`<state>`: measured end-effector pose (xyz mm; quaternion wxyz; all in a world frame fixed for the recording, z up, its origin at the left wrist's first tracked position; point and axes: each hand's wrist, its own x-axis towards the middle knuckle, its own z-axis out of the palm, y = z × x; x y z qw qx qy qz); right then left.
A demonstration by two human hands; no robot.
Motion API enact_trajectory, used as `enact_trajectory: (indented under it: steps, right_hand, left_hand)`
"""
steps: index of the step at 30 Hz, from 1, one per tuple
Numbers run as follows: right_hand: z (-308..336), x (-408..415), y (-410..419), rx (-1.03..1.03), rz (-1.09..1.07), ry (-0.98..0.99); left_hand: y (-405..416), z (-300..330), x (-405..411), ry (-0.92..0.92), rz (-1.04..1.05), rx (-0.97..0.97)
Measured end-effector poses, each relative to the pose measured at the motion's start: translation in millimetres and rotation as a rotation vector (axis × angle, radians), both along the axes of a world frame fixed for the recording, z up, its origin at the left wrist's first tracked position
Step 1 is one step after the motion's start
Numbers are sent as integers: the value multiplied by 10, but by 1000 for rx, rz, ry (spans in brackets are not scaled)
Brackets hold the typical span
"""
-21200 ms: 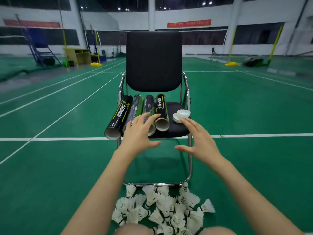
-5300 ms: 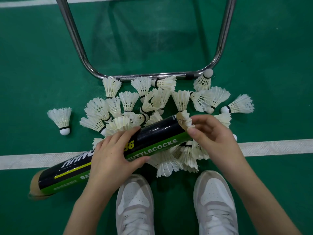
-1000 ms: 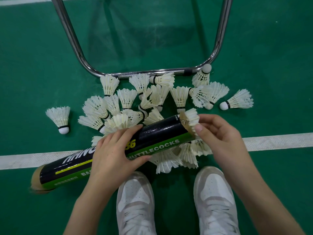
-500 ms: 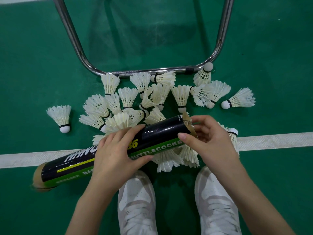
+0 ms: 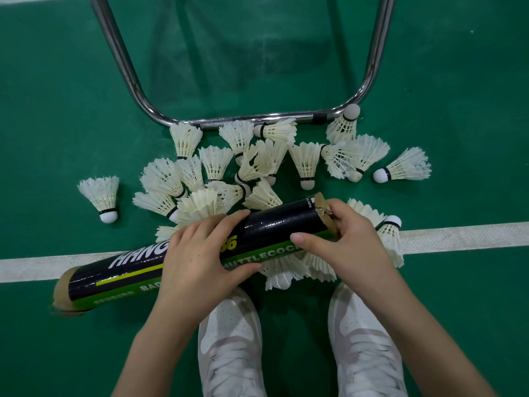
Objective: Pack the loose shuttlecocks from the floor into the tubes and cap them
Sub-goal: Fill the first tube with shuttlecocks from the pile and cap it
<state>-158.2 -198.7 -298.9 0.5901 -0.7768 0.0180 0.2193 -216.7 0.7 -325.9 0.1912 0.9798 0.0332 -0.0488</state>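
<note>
Left hand: fingers wrapped over the middle of the black-and-green tube, held tilted just above the floor. Right hand: thumb along the tube's side, fingers curled into its open cardboard end; whether they hold anything inside, cannot tell. Loose shuttlecocks: heaped on the floor between the tube and the chrome chair frame. One stray shuttlecock: apart, left. White court line: under the tube. White shoes: nearest the lower edge.
</note>
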Motion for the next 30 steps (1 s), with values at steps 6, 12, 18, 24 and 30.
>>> enact_trajectory:
  steps: [6, 12, 18, 24, 30]
  right_hand:
    - [-16, 32, -13, 62, 49, 63]
    - [-26, 48, -56, 89, 122, 132]
    - [-16, 60, -79, 103, 160, 167]
    - [-45, 38, -68, 72, 114, 119]
    - [-5, 80, -177, 167, 57, 95]
  left_hand:
    - [-2, -3, -16, 4, 4, 3]
    - [-10, -5, -15, 5, -9, 8]
    - [-10, -3, -18, -2, -18, 15]
    - [-4, -6, -3, -3, -14, 9]
    - [0, -19, 6, -5, -1, -3]
